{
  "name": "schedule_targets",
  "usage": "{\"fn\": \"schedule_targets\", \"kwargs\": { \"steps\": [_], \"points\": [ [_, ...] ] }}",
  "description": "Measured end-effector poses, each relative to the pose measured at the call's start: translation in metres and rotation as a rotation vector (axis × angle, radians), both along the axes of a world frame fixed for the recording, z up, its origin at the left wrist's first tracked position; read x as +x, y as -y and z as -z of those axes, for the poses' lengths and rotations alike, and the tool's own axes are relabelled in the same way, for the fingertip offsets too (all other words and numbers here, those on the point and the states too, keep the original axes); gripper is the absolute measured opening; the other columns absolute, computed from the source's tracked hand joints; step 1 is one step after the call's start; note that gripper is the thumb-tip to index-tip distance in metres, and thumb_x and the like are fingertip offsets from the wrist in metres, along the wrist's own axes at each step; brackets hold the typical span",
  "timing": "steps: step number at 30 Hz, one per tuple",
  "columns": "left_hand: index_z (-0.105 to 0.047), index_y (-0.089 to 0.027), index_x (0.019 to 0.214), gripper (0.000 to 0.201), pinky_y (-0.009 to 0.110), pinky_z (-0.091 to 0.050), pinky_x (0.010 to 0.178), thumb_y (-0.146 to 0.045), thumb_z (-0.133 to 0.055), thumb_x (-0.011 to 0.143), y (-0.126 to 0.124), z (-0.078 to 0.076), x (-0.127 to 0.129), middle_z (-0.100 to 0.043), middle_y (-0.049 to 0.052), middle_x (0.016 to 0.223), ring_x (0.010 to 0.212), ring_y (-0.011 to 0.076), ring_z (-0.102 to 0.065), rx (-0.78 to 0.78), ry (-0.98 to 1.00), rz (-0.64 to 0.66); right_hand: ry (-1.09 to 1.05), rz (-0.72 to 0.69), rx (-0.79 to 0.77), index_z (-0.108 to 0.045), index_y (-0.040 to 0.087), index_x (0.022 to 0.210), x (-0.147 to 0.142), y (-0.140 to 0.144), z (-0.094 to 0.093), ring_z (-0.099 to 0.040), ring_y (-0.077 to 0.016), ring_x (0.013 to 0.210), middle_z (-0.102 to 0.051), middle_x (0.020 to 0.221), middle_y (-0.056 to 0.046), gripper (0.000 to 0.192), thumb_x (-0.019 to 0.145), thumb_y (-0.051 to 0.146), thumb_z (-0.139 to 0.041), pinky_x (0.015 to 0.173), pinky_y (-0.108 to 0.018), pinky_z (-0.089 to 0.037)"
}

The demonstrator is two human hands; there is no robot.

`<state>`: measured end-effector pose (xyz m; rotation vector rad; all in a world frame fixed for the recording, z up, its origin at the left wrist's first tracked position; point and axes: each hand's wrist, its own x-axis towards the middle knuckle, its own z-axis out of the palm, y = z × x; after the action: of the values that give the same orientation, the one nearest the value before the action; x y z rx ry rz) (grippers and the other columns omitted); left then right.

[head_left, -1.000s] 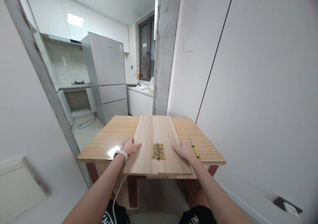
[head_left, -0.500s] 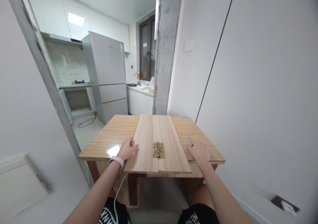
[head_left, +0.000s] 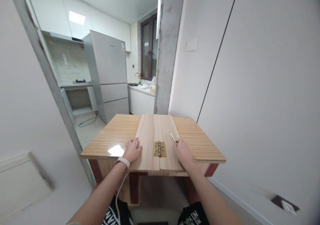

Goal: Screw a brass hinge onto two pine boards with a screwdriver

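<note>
Two pale wooden boards, the left board (head_left: 147, 128) and the right board (head_left: 164, 125), lie side by side on the table, their long edges meeting. A brass hinge (head_left: 159, 148) spans the seam near the front, with several screws in its leaves. My left hand (head_left: 133, 149) rests on the left board's outer edge, fingers apart and holding nothing. Over the right board, my right hand (head_left: 183, 150) is closed around a screwdriver (head_left: 173, 137). Its metal shaft points up and left, away from the hinge; most of the handle is hidden in my fingers.
The striped wooden table (head_left: 200, 141) reaches beyond both boards. A white cable (head_left: 119, 190) hangs at the front left, near my legs. A white wall (head_left: 262, 102) rises close on the right. Past the doorway stand a fridge (head_left: 110, 62) and a kitchen counter (head_left: 141, 97).
My right hand has moved left with the screwdriver, from the table's right side to over the right board. My left hand has shifted slightly right, further onto the left board.
</note>
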<state>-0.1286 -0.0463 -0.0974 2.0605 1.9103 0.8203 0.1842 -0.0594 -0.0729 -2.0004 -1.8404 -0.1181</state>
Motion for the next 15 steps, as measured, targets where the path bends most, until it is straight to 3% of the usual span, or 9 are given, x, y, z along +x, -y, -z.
{"fn": "schedule_targets", "kwargs": {
  "steps": [6, 15],
  "points": [
    [-0.052, -0.009, 0.141, 0.055, 0.042, -0.030, 0.115, -0.031, -0.059, 0.090, 0.001, -0.001, 0.001, -0.056, 0.021, 0.134, 0.134, 0.0314, -0.047, 0.007, 0.024, 0.002, 0.030, 0.116, -0.019, -0.061, 0.014, 0.114, -0.015, 0.005, 0.012, -0.053, -0.0337, 0.118, -0.060, 0.119, -0.021, 0.026, 0.099, 0.031, -0.047, 0.098, -0.043, -0.038],
    [-0.055, -0.013, 0.138, 0.056, 0.042, -0.030, 0.117, -0.030, -0.065, 0.086, 0.000, -0.003, 0.002, -0.059, 0.018, 0.134, 0.135, 0.0311, -0.048, 0.042, 0.173, 0.016, -0.020, 0.029, -0.044, -0.060, 0.014, 0.113, -0.001, -0.004, 0.019, -0.058, -0.0291, 0.114, -0.065, 0.115, -0.020, 0.024, 0.099, 0.025, -0.043, 0.102, -0.037, -0.036]
  ]
}}
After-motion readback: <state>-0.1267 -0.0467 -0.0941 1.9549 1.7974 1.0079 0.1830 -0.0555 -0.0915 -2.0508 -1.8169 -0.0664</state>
